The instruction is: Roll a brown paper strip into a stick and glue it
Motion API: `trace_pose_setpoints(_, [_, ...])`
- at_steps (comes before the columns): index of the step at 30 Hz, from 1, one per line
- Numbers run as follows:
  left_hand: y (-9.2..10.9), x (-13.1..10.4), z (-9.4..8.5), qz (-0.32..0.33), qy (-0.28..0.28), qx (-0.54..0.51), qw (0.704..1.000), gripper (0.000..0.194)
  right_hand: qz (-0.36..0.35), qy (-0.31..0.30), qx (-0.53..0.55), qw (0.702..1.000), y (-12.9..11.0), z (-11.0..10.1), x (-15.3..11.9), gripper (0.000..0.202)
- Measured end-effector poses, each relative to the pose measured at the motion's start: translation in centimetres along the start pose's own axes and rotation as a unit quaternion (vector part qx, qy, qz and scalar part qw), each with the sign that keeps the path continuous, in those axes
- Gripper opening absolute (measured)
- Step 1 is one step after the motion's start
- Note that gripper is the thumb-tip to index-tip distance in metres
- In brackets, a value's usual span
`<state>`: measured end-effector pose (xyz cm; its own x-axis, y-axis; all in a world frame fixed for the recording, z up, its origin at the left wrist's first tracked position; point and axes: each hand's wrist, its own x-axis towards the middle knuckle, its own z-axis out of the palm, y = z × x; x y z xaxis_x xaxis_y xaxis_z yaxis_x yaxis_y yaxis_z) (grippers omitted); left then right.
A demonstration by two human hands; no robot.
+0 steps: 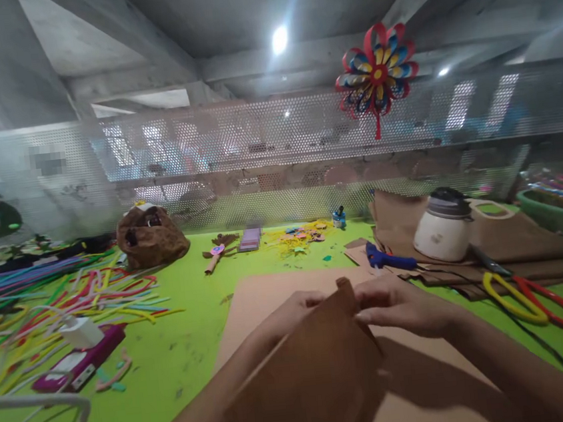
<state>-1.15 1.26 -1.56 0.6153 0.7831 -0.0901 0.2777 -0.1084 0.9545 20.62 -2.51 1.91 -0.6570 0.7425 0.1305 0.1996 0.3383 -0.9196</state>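
Observation:
A sheet of brown paper [309, 376] is raised in front of me, its top corner rolled into a small tube. My left hand [308, 301] grips it from behind the left edge, most of its fingers hidden by the sheet. On the other side, my right hand [389, 304] pinches the rolled corner between thumb and fingers. Beneath both hands lies a tan board [265, 293] on the green table. A blue glue gun [390, 258] rests just beyond my right hand.
Scissors with yellow and red handles [535, 302] lie at right, near a white jar [442, 231] on brown sheets [540, 237]. At left are a purple power strip [83, 359], colourful pipe cleaners [104, 293] and a brown bag [151, 238]. A perforated screen [244, 141] stands behind.

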Motion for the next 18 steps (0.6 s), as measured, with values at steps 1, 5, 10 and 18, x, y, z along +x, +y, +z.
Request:
trace_pose_setpoints(1, [-0.3,0.2,-0.2,-0.002,0.006,-0.032,0.999,0.038,0.028,-0.023,0.0,0.999,0.4,-0.2,0.1,0.025])
trace_pose_setpoints(5, [-0.9,0.5,-0.2,-0.011,0.021,-0.242,0.97,0.033,0.058,-0.121,-0.152,0.979,2.2,-1.0,1.1,0.029])
trace_pose_setpoints(10, [-1.0,0.3,1.1,0.007,-0.008,-0.094,0.995,0.026,0.075,-0.138,-0.221,0.962,4.2,-1.2,2.7,0.02])
trace_pose_setpoints(18, [-1.6,0.8,0.3,0.056,-0.006,0.267,0.962,0.016,0.04,-0.05,-0.331,0.941,5.1,0.5,3.0,0.017])
